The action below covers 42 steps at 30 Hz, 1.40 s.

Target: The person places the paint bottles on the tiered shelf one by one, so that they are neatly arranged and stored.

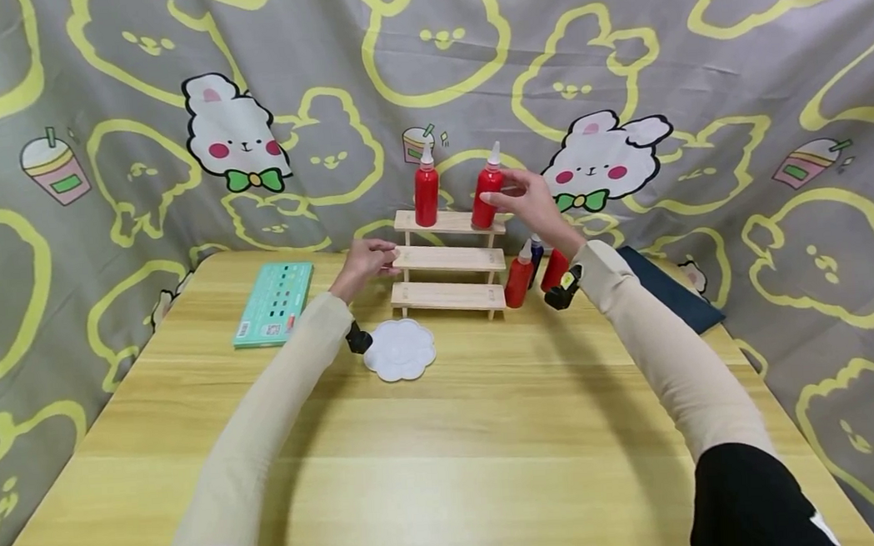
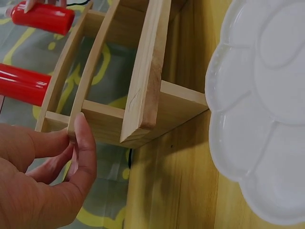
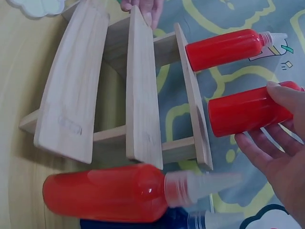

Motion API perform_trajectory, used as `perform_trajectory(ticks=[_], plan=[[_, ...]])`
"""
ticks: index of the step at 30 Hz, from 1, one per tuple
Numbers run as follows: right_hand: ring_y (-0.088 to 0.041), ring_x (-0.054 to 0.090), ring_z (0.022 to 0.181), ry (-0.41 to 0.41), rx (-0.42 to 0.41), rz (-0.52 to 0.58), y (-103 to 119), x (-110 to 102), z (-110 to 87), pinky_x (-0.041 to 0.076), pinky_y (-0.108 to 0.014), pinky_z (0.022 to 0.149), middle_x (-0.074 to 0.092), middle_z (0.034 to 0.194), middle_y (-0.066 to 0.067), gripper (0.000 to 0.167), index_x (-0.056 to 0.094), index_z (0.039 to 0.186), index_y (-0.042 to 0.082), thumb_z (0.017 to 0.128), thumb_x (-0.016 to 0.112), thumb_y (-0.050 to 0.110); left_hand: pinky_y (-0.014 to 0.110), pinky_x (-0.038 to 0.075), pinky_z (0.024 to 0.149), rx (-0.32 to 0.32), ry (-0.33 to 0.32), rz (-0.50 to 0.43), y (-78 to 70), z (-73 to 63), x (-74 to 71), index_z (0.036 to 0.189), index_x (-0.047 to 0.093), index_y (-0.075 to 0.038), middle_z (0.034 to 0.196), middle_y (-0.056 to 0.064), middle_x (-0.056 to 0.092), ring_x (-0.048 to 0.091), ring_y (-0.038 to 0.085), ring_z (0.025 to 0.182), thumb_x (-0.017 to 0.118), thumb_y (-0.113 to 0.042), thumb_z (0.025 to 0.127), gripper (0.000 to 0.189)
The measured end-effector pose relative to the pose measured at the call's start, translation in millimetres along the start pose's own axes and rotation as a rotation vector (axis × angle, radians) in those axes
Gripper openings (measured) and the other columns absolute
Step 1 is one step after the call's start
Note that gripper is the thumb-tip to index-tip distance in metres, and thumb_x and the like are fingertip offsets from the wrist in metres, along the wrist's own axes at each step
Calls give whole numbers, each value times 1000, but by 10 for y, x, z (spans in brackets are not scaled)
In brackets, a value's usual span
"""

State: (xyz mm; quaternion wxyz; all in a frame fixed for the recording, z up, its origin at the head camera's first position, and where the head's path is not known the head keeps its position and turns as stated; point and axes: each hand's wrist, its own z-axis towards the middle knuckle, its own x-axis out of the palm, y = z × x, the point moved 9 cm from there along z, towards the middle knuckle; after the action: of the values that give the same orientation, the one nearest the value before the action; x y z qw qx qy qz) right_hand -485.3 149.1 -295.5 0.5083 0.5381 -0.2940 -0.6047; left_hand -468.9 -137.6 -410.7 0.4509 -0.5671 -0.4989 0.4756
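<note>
A three-step wooden rack [image 1: 447,257] stands at the back of the table. My left hand [image 1: 364,267] pinches the left end of its middle step [image 2: 102,57] between thumb and fingers. In my right hand [image 1: 534,204] is a red squeeze bottle [image 1: 486,195] with a clear pointed nozzle, gripped around its upper body. The bottle is upright, its base close by the right end of the top step [image 3: 193,95]. A second red squeeze bottle [image 1: 426,194] stands on that step's left part. In the left wrist view the held bottle [image 2: 45,18] is partly cut off.
Right of the rack stand an orange-red bottle [image 1: 518,280], a dark blue bottle [image 1: 537,254] and another red bottle [image 1: 554,270]. A white flower-shaped palette [image 1: 400,350] lies in front. A teal box [image 1: 274,304] lies left, a dark flat item [image 1: 671,288] right. A patterned curtain [image 1: 318,46] hangs behind.
</note>
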Motion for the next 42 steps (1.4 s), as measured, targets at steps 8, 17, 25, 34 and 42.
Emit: perform_trajectory(ticks=[8, 17, 25, 34, 42], plan=[[-26, 65, 117, -15, 10, 22, -5, 115, 108, 56, -56, 109, 64, 136, -16, 58, 58, 149, 11, 97, 78, 24, 45, 62, 105, 5, 2, 12, 5, 11, -8, 133, 62, 14, 127, 28, 65, 65, 12, 73, 62, 1, 102, 33], [-31, 62, 122, 1, -11, -91, -7, 206, 159, 56, -45, 112, 62, 139, -17, 56, 53, 149, 12, 99, 76, 18, 41, 63, 102, -9, 9, -3, 16, -7, -5, 134, 61, 14, 135, 31, 63, 68, 11, 71, 62, 1, 103, 34], [-34, 60, 124, 32, -28, -109, 5, 239, 178, 54, -48, 113, 61, 142, -16, 59, 50, 155, 19, 101, 73, 20, 38, 66, 96, 8, -11, 8, -24, 0, -42, 134, 62, 13, 134, 30, 64, 66, 11, 72, 63, 0, 103, 34], [-33, 60, 122, 64, -72, -115, -11, 294, 172, 54, -45, 111, 59, 144, -16, 61, 47, 159, 17, 103, 69, 12, 41, 65, 99, 10, -14, 9, 16, 22, -48, 133, 62, 14, 134, 30, 64, 67, 10, 69, 62, 1, 103, 33], [-34, 60, 123, 58, -60, -112, -45, 256, 162, 55, -48, 111, 61, 141, -17, 58, 48, 157, 16, 103, 70, 15, 42, 65, 100, -6, -18, 19, 5, -2, 3, 132, 62, 13, 133, 29, 65, 66, 12, 70, 63, 1, 102, 32]])
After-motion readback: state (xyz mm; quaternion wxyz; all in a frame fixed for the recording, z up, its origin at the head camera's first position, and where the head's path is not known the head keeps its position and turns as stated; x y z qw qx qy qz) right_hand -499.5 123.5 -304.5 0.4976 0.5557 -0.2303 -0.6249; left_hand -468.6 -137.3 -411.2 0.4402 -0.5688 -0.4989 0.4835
